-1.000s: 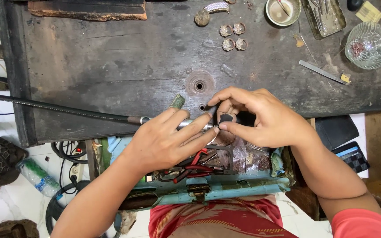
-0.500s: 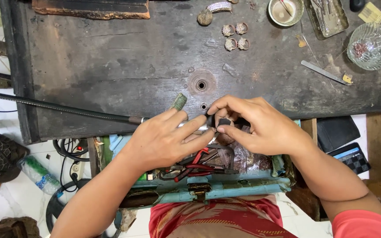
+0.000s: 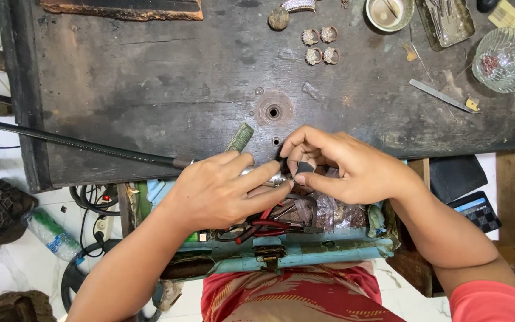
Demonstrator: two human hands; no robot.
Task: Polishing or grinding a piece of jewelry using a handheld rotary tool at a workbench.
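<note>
Head view: small dark piece [image 3: 304, 167] pinched in right hand [image 3: 353, 170], touching handpiece tip [image 3: 276, 178] gripped by left hand [image 3: 225, 191], shaft trailing left.

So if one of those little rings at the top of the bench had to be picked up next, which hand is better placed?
The right hand, probably. It sits almost directly below the four small rings, while the left hand lies further over and grips the rotary tool's handpiece. Both are busy, though: the right pinches a small dark piece.
</note>
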